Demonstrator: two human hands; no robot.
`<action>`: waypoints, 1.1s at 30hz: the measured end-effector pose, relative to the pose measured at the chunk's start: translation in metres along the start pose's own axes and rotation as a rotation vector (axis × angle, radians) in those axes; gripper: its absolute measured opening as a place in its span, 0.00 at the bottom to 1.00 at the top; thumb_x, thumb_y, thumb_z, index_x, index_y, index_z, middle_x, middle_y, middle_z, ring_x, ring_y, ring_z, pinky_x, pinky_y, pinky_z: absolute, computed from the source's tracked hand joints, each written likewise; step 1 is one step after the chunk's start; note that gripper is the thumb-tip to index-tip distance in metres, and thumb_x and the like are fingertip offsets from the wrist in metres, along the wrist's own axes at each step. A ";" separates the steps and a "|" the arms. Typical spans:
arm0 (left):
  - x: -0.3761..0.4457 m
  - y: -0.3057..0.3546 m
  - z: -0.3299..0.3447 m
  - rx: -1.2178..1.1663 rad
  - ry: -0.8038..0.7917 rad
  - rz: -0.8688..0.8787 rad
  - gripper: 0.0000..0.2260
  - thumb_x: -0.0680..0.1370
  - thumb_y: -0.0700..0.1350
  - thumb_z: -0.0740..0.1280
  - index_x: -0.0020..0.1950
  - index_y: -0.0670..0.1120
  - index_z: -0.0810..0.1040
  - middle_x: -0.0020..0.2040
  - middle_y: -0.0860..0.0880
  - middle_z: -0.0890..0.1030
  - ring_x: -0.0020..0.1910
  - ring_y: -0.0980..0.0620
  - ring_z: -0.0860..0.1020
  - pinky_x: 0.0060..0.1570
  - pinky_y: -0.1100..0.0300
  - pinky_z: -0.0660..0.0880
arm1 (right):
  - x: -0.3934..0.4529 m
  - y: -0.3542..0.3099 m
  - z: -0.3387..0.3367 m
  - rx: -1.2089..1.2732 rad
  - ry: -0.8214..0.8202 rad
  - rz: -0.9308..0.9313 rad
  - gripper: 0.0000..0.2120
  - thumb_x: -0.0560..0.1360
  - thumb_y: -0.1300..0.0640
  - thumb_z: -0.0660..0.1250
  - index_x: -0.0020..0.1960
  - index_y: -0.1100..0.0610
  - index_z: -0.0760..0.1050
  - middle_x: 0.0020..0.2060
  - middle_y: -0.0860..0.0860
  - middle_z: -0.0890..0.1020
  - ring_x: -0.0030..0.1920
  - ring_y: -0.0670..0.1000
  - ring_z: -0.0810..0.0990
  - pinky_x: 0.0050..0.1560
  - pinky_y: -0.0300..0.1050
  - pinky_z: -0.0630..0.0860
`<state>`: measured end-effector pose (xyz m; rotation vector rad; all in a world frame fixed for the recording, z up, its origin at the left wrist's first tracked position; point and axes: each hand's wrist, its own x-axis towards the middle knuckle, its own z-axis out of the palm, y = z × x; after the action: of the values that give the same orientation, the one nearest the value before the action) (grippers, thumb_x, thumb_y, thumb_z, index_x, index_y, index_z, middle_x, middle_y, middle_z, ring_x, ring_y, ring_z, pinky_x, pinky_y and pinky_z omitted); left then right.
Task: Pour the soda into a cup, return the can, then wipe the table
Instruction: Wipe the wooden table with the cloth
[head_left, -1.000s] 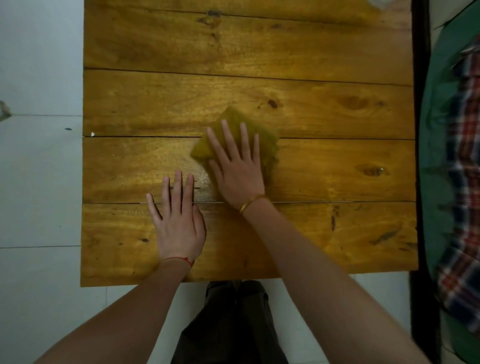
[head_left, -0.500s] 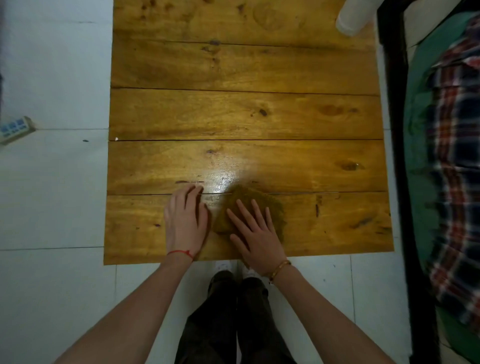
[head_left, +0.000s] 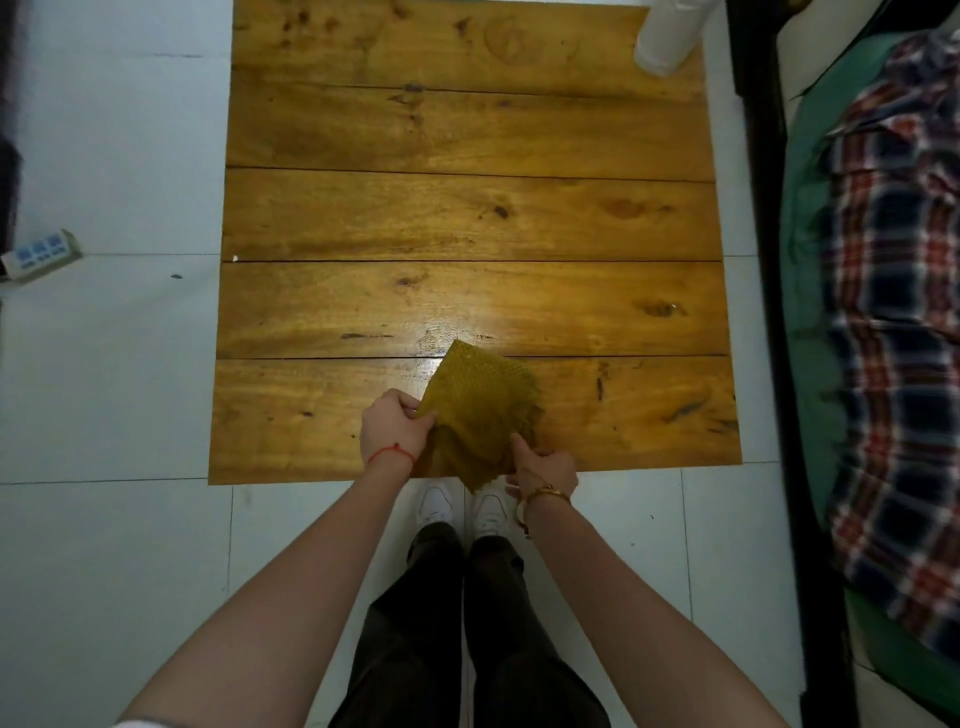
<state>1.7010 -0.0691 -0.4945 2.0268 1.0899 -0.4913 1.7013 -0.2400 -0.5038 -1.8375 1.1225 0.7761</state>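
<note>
While I watch from the head view, the floor (head_left: 104, 389) of pale tiles fills most of the field. On it stands the table (head_left: 467, 218), plank-topped, with a glossy patch near its front planks. Right of the table — a bed (head_left: 810, 260) with a plaid shirt (head_left: 898, 338) lying on it. A white cup (head_left: 667, 36) stands at the table's far right corner, partly cut by the frame edge. On the near edge of the table, the cloth (head_left: 478, 405), yellow and textured, is bunched, one corner hanging past the edge. My left hand (head_left: 395, 431) is curled, fingers pinching the cloth's left side; my right hand (head_left: 545, 467) pinches its lower right corner. White shoes (head_left: 462, 506) show below. A power strip (head_left: 41, 254) lies on the floor, far left.
</note>
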 end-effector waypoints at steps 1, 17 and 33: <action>0.002 -0.001 -0.001 -0.018 -0.017 -0.015 0.08 0.72 0.46 0.75 0.44 0.47 0.77 0.38 0.52 0.77 0.44 0.49 0.79 0.40 0.61 0.70 | 0.000 0.001 0.001 0.010 -0.030 0.051 0.18 0.71 0.45 0.73 0.36 0.58 0.75 0.42 0.60 0.84 0.43 0.59 0.85 0.49 0.58 0.82; -0.021 0.011 -0.023 -0.553 -0.397 -0.168 0.08 0.76 0.37 0.70 0.41 0.45 0.73 0.35 0.46 0.79 0.29 0.56 0.79 0.27 0.69 0.75 | -0.003 -0.025 0.007 0.159 -0.275 0.262 0.26 0.69 0.55 0.76 0.60 0.64 0.69 0.51 0.59 0.77 0.49 0.56 0.80 0.47 0.50 0.79; -0.027 0.021 -0.072 -0.881 -0.305 -0.211 0.09 0.78 0.34 0.66 0.45 0.47 0.70 0.36 0.48 0.72 0.31 0.54 0.73 0.30 0.68 0.76 | -0.037 -0.104 -0.002 0.305 -0.570 0.135 0.08 0.78 0.63 0.64 0.57 0.63 0.74 0.58 0.62 0.79 0.54 0.63 0.81 0.50 0.61 0.80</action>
<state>1.7016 -0.0346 -0.4227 1.0420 1.0730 -0.3211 1.7803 -0.2004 -0.4383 -1.1879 0.9283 1.0569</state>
